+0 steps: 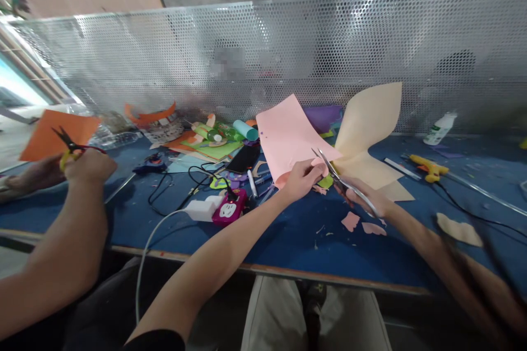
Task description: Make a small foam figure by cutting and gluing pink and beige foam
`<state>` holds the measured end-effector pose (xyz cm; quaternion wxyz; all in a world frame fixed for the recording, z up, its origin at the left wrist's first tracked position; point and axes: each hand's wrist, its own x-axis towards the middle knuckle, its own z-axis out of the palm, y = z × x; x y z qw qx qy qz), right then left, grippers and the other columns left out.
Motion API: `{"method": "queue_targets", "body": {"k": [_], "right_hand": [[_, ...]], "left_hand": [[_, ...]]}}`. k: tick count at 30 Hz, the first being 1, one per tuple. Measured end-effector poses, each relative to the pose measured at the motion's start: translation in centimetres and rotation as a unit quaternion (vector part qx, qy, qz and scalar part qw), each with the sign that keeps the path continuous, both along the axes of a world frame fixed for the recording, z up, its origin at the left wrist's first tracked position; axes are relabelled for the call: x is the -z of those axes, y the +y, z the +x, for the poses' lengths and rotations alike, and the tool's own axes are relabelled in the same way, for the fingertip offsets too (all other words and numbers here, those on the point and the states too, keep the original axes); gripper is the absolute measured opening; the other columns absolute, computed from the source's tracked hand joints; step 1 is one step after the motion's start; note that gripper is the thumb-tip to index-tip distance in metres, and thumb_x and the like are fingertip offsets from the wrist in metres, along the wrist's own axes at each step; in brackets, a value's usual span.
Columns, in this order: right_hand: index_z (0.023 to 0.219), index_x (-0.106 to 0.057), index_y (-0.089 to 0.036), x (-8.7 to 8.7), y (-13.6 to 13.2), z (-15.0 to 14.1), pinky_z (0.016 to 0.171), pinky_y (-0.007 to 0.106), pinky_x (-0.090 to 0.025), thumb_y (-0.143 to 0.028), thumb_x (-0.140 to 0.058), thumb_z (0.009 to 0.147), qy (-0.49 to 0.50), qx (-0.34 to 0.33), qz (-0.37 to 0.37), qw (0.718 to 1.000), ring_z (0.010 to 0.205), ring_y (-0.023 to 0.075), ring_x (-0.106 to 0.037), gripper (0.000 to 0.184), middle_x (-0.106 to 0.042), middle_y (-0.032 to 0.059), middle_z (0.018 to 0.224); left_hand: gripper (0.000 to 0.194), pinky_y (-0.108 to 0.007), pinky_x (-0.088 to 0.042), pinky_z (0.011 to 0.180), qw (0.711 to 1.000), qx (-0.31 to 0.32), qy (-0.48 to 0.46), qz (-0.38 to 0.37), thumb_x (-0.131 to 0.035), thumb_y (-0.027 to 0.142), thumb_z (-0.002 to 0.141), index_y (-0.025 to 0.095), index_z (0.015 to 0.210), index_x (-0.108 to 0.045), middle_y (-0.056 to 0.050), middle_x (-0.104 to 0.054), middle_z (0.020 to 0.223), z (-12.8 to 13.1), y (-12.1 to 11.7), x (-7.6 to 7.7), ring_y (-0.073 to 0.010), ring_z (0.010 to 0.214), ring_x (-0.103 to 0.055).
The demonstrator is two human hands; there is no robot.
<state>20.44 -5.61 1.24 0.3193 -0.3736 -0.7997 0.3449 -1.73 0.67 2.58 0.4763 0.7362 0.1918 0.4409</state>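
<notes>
Over the middle of the blue desk [296,241], I see a small pink piece [318,166] pinched between the fingers of the left hand [300,180], at the parted blades of silver scissors [330,168]; the right hand [361,196] has its fingers wrapped around the handles. Behind them a large pink sheet [288,134] rises beside a curled cream sheet [368,120]. Pink scraps [351,221] lie toward the near edge, and a yellow glue gun [431,169] rests farther right. At far left, a co-worker's hand [89,166] grips dark-bladed scissors [66,140] near an orange sheet [49,130].
</notes>
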Motion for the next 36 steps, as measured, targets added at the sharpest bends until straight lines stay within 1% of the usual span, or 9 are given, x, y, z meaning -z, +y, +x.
{"method": "queue_targets", "body": {"k": [2, 5, 7, 9, 13, 17, 20, 25, 36], "right_hand": [[0.091, -0.053, -0.02, 0.2, 0.2, -0.1, 0.051, 0.027, -0.036, -0.074, -0.043, 0.093, 0.0, 0.023, -0.016, 1.0, 0.054, 0.0126, -0.043, 0.055, -0.047, -0.0027, 0.066], [0.077, -0.053, -0.019, 0.7, 0.7, -0.2, 0.049, 0.025, -0.029, -0.066, -0.062, 0.087, -0.028, 0.11, -0.01, 0.993, 0.052, 0.0105, -0.038, 0.049, -0.041, -0.005, 0.059], [0.072, -0.053, -0.018, 1.1, 1.1, -0.3, 0.051, 0.025, -0.028, -0.06, -0.07, 0.084, -0.034, 0.156, 0.008, 0.987, 0.055, 0.0101, -0.036, 0.046, -0.04, -0.005, 0.06], [0.076, -0.055, -0.018, 1.3, 1.4, -0.1, 0.052, 0.026, -0.029, -0.059, -0.069, 0.085, -0.01, 0.168, 0.01, 0.986, 0.057, 0.0107, -0.037, 0.044, -0.043, -0.0043, 0.063], [0.087, -0.054, -0.02, 1.2, 1.3, 0.4, 0.051, 0.027, -0.03, -0.062, -0.059, 0.091, 0.038, 0.134, -0.003, 0.99, 0.057, 0.0117, -0.039, 0.043, -0.045, -0.0032, 0.069], [0.096, -0.054, -0.02, 0.3, 0.7, 0.3, 0.059, 0.029, -0.035, -0.068, -0.052, 0.093, 0.003, 0.058, 0.028, 0.998, 0.066, 0.0146, -0.042, 0.047, -0.048, -0.0008, 0.078], [0.096, -0.053, -0.02, -0.1, 0.4, -0.1, 0.061, 0.03, -0.035, -0.073, -0.049, 0.092, -0.003, 0.026, 0.016, 1.0, 0.067, 0.0151, -0.041, 0.053, -0.047, -0.0012, 0.077], [0.095, -0.052, -0.021, -0.2, 0.3, -0.4, 0.06, 0.029, -0.034, -0.076, -0.048, 0.09, 0.011, 0.006, 0.003, 1.0, 0.066, 0.0149, -0.04, 0.055, -0.046, -0.0013, 0.078], [0.096, -0.052, -0.022, -0.2, 0.1, -0.4, 0.059, 0.031, -0.037, -0.069, -0.045, 0.096, 0.007, -0.004, 0.011, 1.0, 0.064, 0.015, -0.041, 0.048, -0.045, -0.0015, 0.075]], "left_hand": [[0.041, -0.024, -0.027, 0.054, 1.0, -0.006, 0.0, -0.002, -0.053, 0.05, 0.097, 0.016, 0.074, -0.055, 0.006, -0.037, 0.055, 0.0, 0.0, 0.0, -0.0081, 0.052, -0.035], [0.042, -0.025, -0.027, 0.054, 1.0, -0.008, 0.004, 0.003, -0.052, 0.051, 0.098, 0.016, 0.074, -0.056, 0.006, -0.036, 0.054, 0.0, 0.0, 0.0, -0.0083, 0.052, -0.035], [0.042, -0.025, -0.027, 0.055, 1.0, 0.002, 0.005, 0.005, -0.052, 0.051, 0.097, 0.016, 0.074, -0.056, 0.005, -0.037, 0.055, -0.1, 0.0, 0.0, -0.0086, 0.052, -0.035], [0.041, -0.026, -0.028, 0.055, 1.0, 0.014, -0.001, 0.002, -0.052, 0.049, 0.098, 0.017, 0.072, -0.055, 0.004, -0.038, 0.057, -0.1, 0.0, 0.1, -0.0091, 0.053, -0.036], [0.042, -0.028, -0.03, 0.055, 1.0, 0.011, -0.017, -0.018, -0.046, 0.048, 0.099, 0.019, 0.07, -0.054, 0.002, -0.04, 0.058, -0.1, 0.1, 0.3, -0.0109, 0.053, -0.038], [0.043, -0.029, -0.029, 0.054, 0.999, -0.002, -0.027, -0.022, -0.045, 0.05, 0.099, 0.02, 0.07, -0.053, 0.002, -0.038, 0.054, 0.0, 0.2, 0.5, -0.0119, 0.051, -0.038], [0.047, -0.027, -0.029, 0.054, 1.0, -0.001, -0.011, -0.002, -0.041, 0.053, 0.102, 0.019, 0.071, -0.052, 0.003, -0.038, 0.054, -0.2, 0.0, 0.4, -0.0106, 0.051, -0.037], [0.053, -0.026, -0.031, 0.056, 0.997, -0.015, 0.067, 0.04, -0.036, 0.057, 0.104, 0.017, 0.074, -0.053, 0.004, -0.04, 0.054, -0.5, -0.7, -0.3, -0.0102, 0.054, -0.039], [0.055, -0.026, -0.033, 0.057, 0.994, -0.022, 0.092, 0.062, -0.031, 0.059, 0.104, 0.018, 0.074, -0.052, 0.003, -0.044, 0.056, -0.4, -0.6, -0.4, -0.011, 0.054, -0.041]]}}
